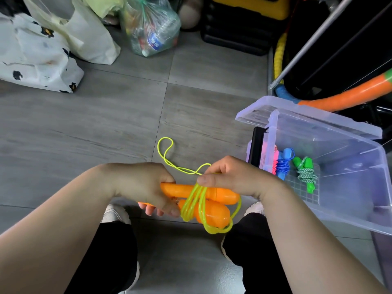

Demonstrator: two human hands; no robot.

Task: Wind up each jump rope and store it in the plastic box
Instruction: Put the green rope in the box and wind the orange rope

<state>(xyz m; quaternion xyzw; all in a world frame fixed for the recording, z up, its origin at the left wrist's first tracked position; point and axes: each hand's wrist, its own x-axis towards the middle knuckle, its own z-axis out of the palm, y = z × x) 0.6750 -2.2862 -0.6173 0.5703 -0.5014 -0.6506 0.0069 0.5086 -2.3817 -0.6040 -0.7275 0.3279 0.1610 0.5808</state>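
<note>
My left hand grips the two orange handles of a jump rope, held side by side. Its yellow-green cord is looped a few times around the handles. My right hand pinches the cord just above the handles. A loose loop of the cord trails on the floor beyond my hands. The clear plastic box stands open at the right. Inside it lie a wound pink rope, a blue one and a green one.
The box lid leans behind the box. Orange and blue foam tubes and a metal frame stand at the far right. White bags and a clear bag of bottles lie on the grey tile floor. My knees are below.
</note>
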